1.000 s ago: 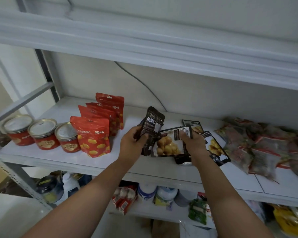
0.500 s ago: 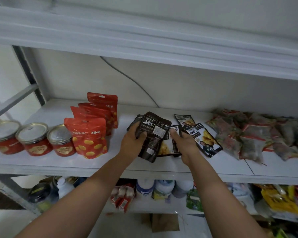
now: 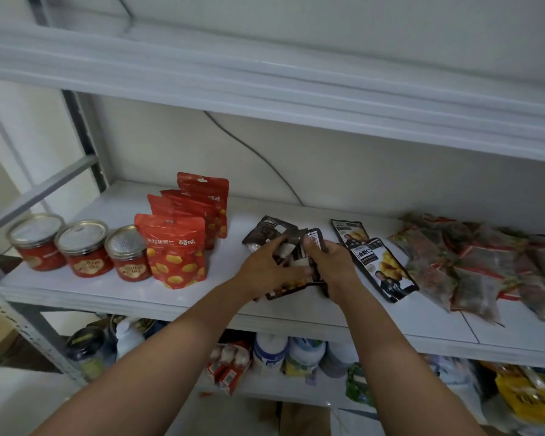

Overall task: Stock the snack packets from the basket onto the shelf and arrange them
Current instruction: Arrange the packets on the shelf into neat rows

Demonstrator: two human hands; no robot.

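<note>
A white shelf (image 3: pixel 76 287) of a metal rack runs across the view, with a seam (image 3: pixel 470 324) dividing its board at the right. Above it sits an upper board (image 3: pixel 265 80), also white. Behind is a plain cream wall (image 3: pixel 375 177), and a dark cable (image 3: pixel 255 158) curves down it to the shelf's back edge. A grey upright (image 3: pixel 82 136) stands at the left, with a grey brace (image 3: pixel 44 187) slanting from it. Below left, the floor (image 3: pixel 16 401) is pale.
</note>
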